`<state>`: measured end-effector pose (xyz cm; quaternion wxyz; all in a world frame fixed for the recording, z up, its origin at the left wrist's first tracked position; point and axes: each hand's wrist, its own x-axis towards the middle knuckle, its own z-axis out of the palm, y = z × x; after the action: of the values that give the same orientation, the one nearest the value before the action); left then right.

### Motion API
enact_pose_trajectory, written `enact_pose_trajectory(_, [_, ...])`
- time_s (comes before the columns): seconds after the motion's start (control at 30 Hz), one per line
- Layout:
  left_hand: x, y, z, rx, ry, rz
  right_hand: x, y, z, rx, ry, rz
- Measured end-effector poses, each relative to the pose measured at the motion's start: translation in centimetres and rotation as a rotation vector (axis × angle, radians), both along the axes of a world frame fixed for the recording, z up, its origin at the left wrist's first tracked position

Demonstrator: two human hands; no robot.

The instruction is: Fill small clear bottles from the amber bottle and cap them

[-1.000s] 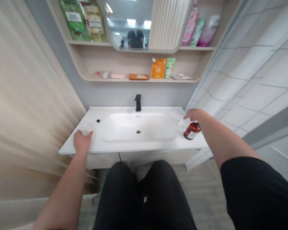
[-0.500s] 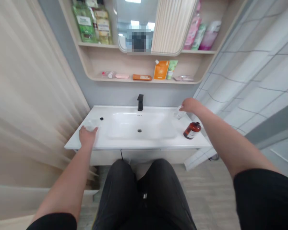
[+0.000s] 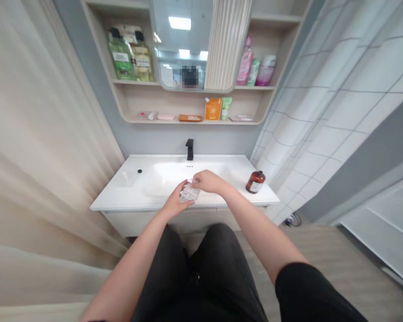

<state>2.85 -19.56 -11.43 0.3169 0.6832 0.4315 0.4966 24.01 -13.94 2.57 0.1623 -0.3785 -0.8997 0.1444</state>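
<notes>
A: What do we see first, over on the left?

B: A faint, see-through flat thing on the white surface. Just beside it sits a small black round thing.

A: And then?

B: Our left hand. Its fingers are spread around the left side of a small clear thing, thumb low and a finger up high. We have hold of it there.

A: So where is the clear thing?

B: Between our two hands, by the front of the sink, on our side of the black tap. It lies to the right of the left fingers, and down and to the left of the right fingers. Neither hand is nearer, because both touch it.

A: Which way does it point?

B: It looks tipped, with its top right corner toward the right fingers. It seems about as long as it is wide, so we can't tell its long way.

A: And our right hand?

B: Its fingers are pinched close together on that top right edge. We can't see just what bit they grip. Last comes the brown bottle, on the surface past our right wrist, well apart from the fingers.
</notes>
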Motion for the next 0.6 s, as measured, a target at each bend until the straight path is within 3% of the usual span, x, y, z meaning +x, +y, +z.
enact_pose_trajectory(0.2, [0.0, 1.9, -0.7, -0.008, -0.171, 0.053, -1.0, 0.4, -7.2, -0.221, 0.550, -0.012])
enact_pose_trajectory(0.3, [-0.1, 3.2, -1.7, 0.025, -0.246, 0.131, -0.5, 0.9, -10.8, -0.421, 0.780, -0.019])
enact_pose_trajectory(0.43, [0.8, 5.2, -2.9, -0.033, -0.314, 0.085, -0.6, 2.0, -14.3, -0.618, 0.892, 0.055])
enact_pose_trajectory(0.6, [1.1, 8.1, -3.4, -0.178, -0.449, -0.089, -1.4, 4.7, -16.4, -0.603, 0.935, -0.069])
